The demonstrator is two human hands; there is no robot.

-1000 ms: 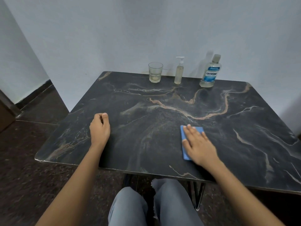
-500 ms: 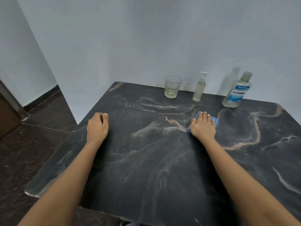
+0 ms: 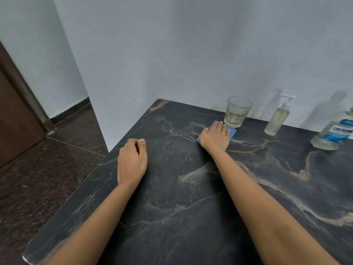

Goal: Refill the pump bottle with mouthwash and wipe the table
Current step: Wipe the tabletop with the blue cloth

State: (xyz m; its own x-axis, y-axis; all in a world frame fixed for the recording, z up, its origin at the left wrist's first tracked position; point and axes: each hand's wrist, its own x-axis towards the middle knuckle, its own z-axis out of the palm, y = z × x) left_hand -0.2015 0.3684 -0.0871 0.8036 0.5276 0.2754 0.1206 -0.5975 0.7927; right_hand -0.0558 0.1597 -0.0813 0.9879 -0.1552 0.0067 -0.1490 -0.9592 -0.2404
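Blue cloth [image 3: 232,132] under right hand's [image 3: 214,138] flat fingers [image 3: 219,127] (left hand [image 3: 131,161]: empty fist)

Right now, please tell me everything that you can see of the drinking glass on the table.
The glass is a clear tumbler with faceted lower walls, standing upright near the far edge of the dark marbled table. A shallow layer of pale yellowish liquid sits in it. The blue cloth, pressed by the right hand, lies right at its base; contact cannot be told.
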